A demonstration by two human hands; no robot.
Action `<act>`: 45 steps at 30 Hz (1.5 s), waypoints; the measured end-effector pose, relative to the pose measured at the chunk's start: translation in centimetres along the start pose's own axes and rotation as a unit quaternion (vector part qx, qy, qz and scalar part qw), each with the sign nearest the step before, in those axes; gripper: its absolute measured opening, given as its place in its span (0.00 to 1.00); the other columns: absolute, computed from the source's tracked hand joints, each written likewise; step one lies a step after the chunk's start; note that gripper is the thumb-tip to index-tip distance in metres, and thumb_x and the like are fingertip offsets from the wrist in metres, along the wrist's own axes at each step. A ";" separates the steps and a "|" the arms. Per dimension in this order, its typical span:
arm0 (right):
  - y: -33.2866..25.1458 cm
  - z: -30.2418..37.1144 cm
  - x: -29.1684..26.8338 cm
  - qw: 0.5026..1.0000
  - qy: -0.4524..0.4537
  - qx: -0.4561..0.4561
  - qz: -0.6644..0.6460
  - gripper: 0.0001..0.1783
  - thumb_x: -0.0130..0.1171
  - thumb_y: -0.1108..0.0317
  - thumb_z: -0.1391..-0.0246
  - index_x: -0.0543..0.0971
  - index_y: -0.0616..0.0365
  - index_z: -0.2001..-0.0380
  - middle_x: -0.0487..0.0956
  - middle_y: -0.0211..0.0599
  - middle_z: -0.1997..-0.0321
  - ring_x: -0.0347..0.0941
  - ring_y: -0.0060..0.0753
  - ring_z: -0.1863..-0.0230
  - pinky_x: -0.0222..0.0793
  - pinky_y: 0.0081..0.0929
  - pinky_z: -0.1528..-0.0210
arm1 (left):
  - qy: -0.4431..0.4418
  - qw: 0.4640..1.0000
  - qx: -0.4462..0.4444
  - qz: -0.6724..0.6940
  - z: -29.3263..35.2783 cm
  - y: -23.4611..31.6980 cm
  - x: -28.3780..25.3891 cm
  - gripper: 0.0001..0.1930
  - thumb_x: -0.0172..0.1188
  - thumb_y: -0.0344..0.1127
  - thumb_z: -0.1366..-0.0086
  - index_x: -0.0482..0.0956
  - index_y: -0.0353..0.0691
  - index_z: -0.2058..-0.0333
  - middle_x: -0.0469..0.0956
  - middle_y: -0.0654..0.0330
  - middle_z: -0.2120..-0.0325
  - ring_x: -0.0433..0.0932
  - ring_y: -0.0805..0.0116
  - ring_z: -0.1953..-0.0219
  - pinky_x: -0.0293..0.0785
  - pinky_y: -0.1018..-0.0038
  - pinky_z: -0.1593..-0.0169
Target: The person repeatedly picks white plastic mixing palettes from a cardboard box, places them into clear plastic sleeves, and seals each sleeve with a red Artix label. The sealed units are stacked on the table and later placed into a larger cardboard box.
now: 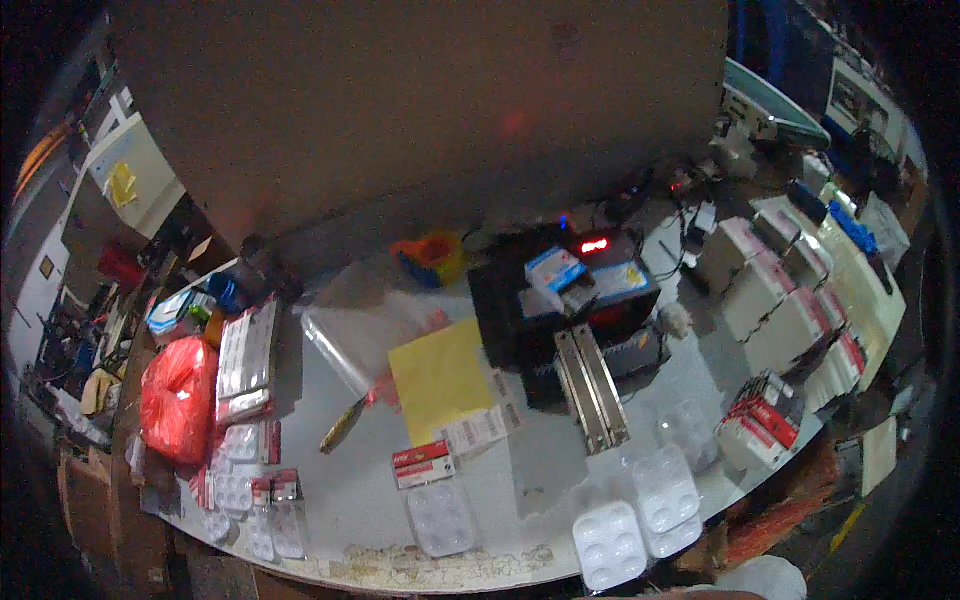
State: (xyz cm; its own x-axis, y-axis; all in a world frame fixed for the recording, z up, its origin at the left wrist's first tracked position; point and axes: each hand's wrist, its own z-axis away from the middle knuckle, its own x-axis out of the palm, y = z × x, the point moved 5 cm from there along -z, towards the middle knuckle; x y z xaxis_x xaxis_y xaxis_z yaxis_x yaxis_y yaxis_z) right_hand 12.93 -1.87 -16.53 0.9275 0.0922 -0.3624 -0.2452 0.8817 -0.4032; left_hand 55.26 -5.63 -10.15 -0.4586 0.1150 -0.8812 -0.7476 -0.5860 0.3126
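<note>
A: From the head view, where are your hands?

B: Neither hand shows, so you cannot tell whether they are apart or together. Only a pale rounded shape (765, 577) sits at the lower edge.

A: What lies nearest you?

B: White moulded plastic blister trays (610, 545) rest at the near rim of the grey tabletop (350, 500), just beside more clear trays (665, 490). A yellow paper sheet (438, 380) lies mid-table, beside the black sealing machine (560, 310). A red plastic bag (178, 400) sits far left.
</note>
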 end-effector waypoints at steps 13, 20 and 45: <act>-5.3 0.6 -5.3 0.999 0.024 0.016 -0.030 0.13 0.50 0.63 0.44 0.74 0.59 0.60 0.76 0.39 0.63 0.72 0.34 0.59 0.69 0.32 0.56 | -0.044 0.998 -0.032 -0.025 -3.5 5.9 -0.5 0.15 0.57 0.38 0.51 0.76 0.29 0.72 0.77 0.46 0.71 0.76 0.49 0.69 0.71 0.62 0.64; 2.1 0.4 -5.9 0.996 0.010 -0.011 -0.092 0.12 0.50 0.64 0.45 0.74 0.58 0.61 0.76 0.39 0.64 0.72 0.33 0.59 0.69 0.31 0.57 | -0.069 0.996 -0.023 -0.055 0.2 0.5 3.5 0.14 0.57 0.38 0.51 0.76 0.29 0.74 0.77 0.46 0.72 0.76 0.49 0.71 0.71 0.62 0.65; -16.2 28.0 -5.1 0.739 -0.020 -0.634 0.226 0.19 0.53 0.53 0.48 0.74 0.58 0.64 0.75 0.50 0.76 0.73 0.53 0.71 0.67 0.42 0.70 | 0.047 0.843 0.471 0.255 20.6 19.3 -16.0 0.31 0.64 0.37 0.49 0.63 0.37 0.48 0.71 0.52 0.55 0.72 0.61 0.54 0.72 0.72 0.61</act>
State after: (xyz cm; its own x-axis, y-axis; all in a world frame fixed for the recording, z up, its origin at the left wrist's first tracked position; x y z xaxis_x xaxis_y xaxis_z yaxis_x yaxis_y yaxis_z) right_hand 20.10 -3.70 15.35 0.6718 0.2797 -0.6859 -0.5768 -0.3835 -0.7213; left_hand 38.25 -2.19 17.26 -0.8292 -0.0500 -0.5568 -0.5347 0.3617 0.7638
